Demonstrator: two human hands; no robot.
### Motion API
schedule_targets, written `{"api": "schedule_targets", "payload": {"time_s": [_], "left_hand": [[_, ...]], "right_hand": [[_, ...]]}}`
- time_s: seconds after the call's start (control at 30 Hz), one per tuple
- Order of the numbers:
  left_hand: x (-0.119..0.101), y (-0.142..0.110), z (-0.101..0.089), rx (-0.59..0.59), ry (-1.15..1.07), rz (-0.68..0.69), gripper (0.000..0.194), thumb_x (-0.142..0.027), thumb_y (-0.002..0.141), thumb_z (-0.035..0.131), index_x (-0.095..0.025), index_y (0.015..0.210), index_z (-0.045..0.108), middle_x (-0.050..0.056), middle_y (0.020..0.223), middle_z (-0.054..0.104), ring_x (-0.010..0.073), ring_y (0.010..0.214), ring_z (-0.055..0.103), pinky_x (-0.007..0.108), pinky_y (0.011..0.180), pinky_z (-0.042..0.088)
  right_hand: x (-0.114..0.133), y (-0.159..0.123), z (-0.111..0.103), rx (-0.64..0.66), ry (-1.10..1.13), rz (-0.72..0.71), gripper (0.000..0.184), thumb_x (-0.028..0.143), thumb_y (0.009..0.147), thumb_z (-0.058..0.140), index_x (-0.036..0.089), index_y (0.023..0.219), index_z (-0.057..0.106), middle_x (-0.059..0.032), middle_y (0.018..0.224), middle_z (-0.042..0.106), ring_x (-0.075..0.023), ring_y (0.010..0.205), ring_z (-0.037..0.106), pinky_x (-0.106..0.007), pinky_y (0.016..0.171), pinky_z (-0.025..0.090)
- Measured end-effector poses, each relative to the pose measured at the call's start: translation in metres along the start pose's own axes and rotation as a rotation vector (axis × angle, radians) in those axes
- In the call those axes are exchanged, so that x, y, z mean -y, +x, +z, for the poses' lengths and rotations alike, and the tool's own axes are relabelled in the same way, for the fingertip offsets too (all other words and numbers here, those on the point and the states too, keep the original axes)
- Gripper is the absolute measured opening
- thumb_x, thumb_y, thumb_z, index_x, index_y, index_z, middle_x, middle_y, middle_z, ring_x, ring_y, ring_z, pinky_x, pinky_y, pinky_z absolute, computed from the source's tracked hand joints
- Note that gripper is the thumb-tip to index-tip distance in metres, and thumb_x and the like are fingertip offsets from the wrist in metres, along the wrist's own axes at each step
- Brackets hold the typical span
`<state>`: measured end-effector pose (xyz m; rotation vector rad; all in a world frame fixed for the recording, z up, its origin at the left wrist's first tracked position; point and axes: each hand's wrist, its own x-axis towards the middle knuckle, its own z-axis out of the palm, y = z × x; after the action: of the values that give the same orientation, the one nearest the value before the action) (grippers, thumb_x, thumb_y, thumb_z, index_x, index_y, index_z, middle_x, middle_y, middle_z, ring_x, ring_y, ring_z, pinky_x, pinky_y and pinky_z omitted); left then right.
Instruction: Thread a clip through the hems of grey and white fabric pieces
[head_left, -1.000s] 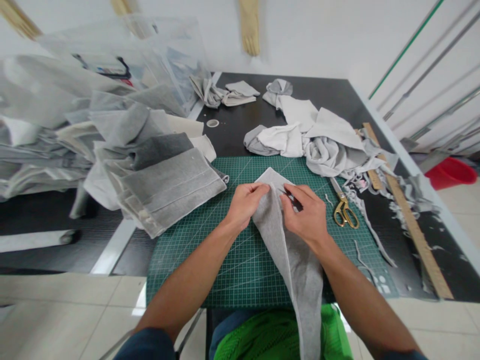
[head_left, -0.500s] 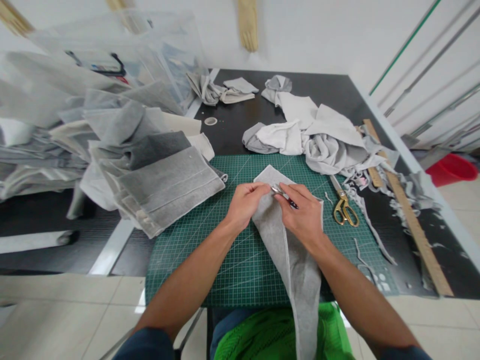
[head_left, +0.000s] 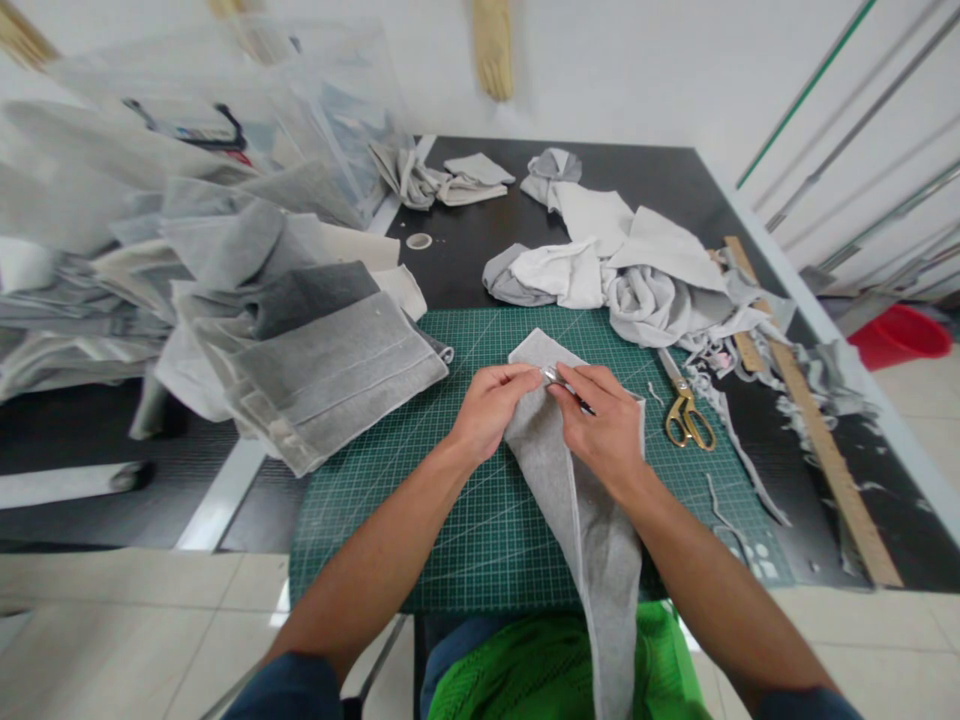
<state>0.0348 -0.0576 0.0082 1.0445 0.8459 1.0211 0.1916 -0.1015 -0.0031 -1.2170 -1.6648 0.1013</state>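
A long grey cloth piece [head_left: 544, 450] with pale edges lies over the mat and hangs down toward my lap. My left hand [head_left: 491, 400] pinches its upper part between thumb and fingers. Closed around a small shiny metal tool [head_left: 553, 375], which looks like thread snips, is my right hand [head_left: 600, 415]. The tool's silvery end meets the cloth right beside my left fingertips. A dark bit of it shows under my right fingers; the remainder is hidden. Gold-handled scissors [head_left: 688, 420] rest on the mat to the right of my right hand.
Under the work lies a green cutting mat [head_left: 360, 530]. Grey cloth pieces [head_left: 337, 370] are heaped at left before a clear plastic box [head_left: 300, 110]. White and grey cloths [head_left: 622, 260] lie crumpled behind. A wooden ruler [head_left: 832, 460] and fabric scraps lie at right; a tape ring [head_left: 418, 241] is farther back.
The view has shifted very slightly. Both hands stay at the same place on the cloth, and the metal tool's tip has turned a little between the fingers.
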Motion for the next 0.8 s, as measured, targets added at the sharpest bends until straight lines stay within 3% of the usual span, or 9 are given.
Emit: {"api": "schedule_targets", "payload": {"time_s": [0.3, 0.8], "left_hand": [[0.0022, -0.0018, 0.0043, 0.038, -0.036, 0.081, 0.019, -0.033, 0.082, 0.077, -0.018, 0.091, 0.083, 0.007, 0.097, 0.08, 0.0208, 0.095, 0.071, 0.036, 0.102, 0.049], [0.0032, -0.0014, 0.0033, 0.055, -0.032, 0.084, 0.019, -0.033, 0.083, 0.076, -0.019, 0.095, 0.083, 0.009, 0.105, 0.08, 0.0235, 0.103, 0.072, 0.039, 0.108, 0.047]], "right_hand": [[0.0019, 0.0002, -0.0001, -0.007, 0.041, 0.051, 0.026, 0.023, 0.099, 0.061, 0.023, 0.12, 0.075, -0.0088, 0.103, 0.074, -0.0209, 0.093, 0.07, -0.039, 0.085, 0.06], [0.0059, 0.001, -0.001, -0.005, 0.063, 0.109, 0.025, 0.023, 0.097, 0.063, 0.023, 0.118, 0.076, -0.0086, 0.101, 0.075, -0.0201, 0.088, 0.071, -0.037, 0.08, 0.061]]}}
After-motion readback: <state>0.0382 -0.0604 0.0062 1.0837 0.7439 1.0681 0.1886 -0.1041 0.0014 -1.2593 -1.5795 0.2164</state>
